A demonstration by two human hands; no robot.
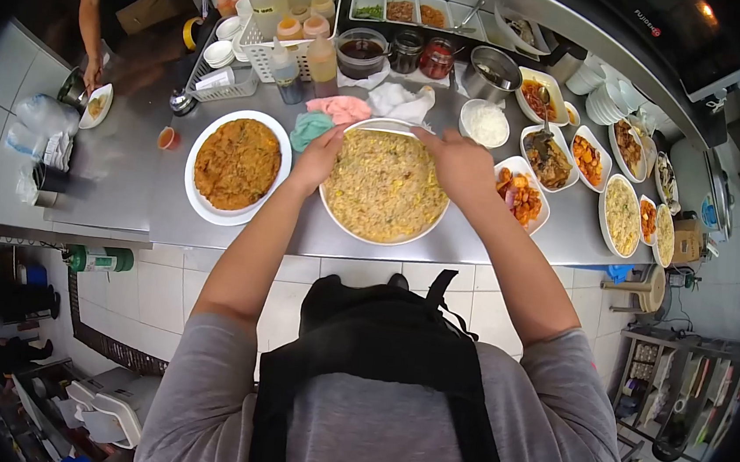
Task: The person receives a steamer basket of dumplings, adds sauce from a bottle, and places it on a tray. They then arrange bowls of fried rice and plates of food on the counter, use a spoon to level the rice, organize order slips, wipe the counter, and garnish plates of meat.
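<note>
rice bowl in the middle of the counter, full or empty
Full: yellow fried rice fills the bowl across its whole inside, nearly up to its white rim.

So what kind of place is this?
Most likely a restaurant kitchen: a steel counter crowded with big plated dishes like the fried rice, squeeze bottles of sauce, and trays of toppings along the back.

Restaurant kitchen: steel counter point(128, 183), many plated dishes point(622, 216), sauce bottles point(322, 58), condiment tubs point(401, 9).
</note>
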